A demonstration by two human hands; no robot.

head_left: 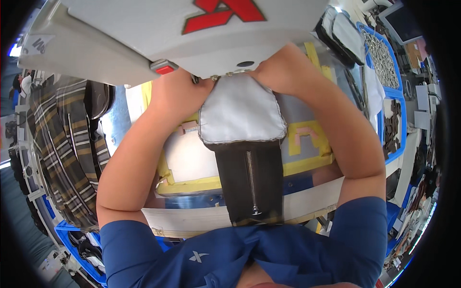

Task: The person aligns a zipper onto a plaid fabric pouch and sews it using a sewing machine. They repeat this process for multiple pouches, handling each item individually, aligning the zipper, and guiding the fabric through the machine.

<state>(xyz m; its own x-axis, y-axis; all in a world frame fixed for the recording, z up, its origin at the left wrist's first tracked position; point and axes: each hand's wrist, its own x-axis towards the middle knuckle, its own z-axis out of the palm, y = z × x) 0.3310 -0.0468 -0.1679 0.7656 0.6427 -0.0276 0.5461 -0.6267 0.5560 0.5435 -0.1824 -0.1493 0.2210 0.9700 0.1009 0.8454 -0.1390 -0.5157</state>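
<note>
A sewn bag piece lies in front of me: a silvery-grey lined panel (241, 110) with rough stitched edges, joined to a dark fabric strip (235, 180) with a metal zipper (250, 182) down its length. The strip hangs over the table's near edge toward my body. At the panel's far left corner, my left hand (178, 93) is closed on the edge. My right hand (281, 72) closes on the far right edge. Most fingertips of both hands are hidden under the white sewing machine head (240, 43), as is the panel's far end.
Yellow tape (307, 139) marks the metal work plate. A plaid fabric bag (67, 149) stands at the left. On the right are a blue tray (382, 57) of metal hardware, another blue tray (394, 125) of dark pieces, scissors (354, 89), and stacked black-and-grey pieces (343, 36).
</note>
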